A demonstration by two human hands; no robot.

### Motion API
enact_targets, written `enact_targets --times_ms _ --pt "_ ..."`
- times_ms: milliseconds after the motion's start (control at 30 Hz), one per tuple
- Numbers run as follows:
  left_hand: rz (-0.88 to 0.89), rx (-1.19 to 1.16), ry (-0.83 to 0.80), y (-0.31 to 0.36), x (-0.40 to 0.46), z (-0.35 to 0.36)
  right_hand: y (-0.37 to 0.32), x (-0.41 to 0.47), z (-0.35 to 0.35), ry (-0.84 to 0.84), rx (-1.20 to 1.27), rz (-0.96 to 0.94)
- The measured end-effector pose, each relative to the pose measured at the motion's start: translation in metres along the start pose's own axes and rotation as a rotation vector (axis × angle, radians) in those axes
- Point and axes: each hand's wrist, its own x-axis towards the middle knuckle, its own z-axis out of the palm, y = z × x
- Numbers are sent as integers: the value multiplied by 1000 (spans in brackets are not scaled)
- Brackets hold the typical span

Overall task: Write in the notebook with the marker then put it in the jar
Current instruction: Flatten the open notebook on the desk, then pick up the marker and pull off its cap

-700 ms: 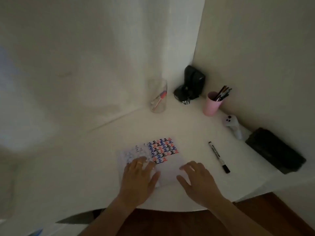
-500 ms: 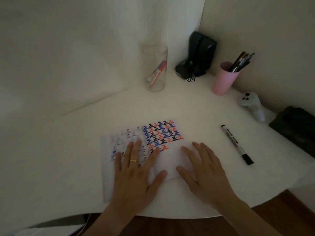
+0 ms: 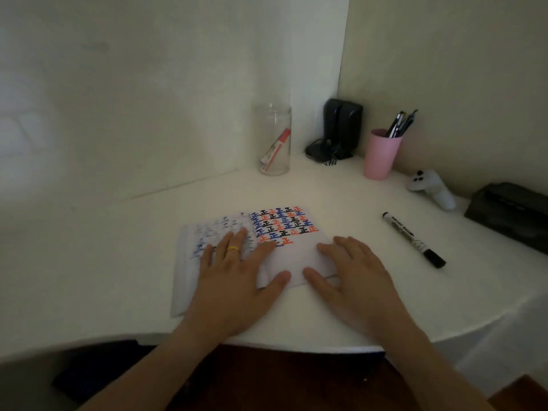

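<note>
An open notebook point(image 3: 284, 223) lies on the white table, its right page filled with rows of black, blue and red marks. My left hand point(image 3: 234, 277), with a yellow ring, rests flat on the left page, fingers spread. My right hand point(image 3: 353, 280) lies flat on the lower right page, holding nothing. A black-capped white marker point(image 3: 412, 238) lies on the table to the right of the notebook, apart from both hands. A clear glass jar point(image 3: 274, 140) stands at the back by the wall, with a red marker leaning inside.
A pink cup point(image 3: 381, 157) of pens stands at the back right, beside a black device point(image 3: 341, 129) with cables. A white controller point(image 3: 431, 188) and a black box point(image 3: 513, 212) sit along the right wall. The table's curved front edge point(image 3: 296, 344) runs under my wrists.
The view has tilted down and drawn closer to the table. Both hands stay flat on the notebook in about the same spots; the marker has not moved.
</note>
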Motion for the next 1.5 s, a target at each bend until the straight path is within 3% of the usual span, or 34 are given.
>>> enact_targets --times_ms 300,533,667,767,867,1067,1233,1333,1400,1500 --pt "-24 -22 83 10 -19 -23 -8 -21 -20 63 -19 38" --pt "-33 -64 11 6 -20 -22 -6 -18 -25 31 -74 -4" --pt "-38 -13 -98 -3 -12 -9 32 -4 -36 163 -283 71" --pt "-23 6 -79 -6 -7 -2 64 3 -46 108 -414 199" --pt "-18 29 -51 -7 -3 2 72 8 -49 45 -494 201" --pt "-20 36 -96 -5 -1 3 29 31 -44 66 -450 21" --pt "-36 15 -386 -9 26 -21 -26 59 -30 191 -323 -233" --pt "4 91 -459 -14 52 -31 -45 79 -22 321 -360 -391" --pt "39 138 -442 -20 72 -30 -52 95 -19 394 -370 -473" --pt "97 140 -270 -30 103 -25 -58 118 -16 466 -263 -576"
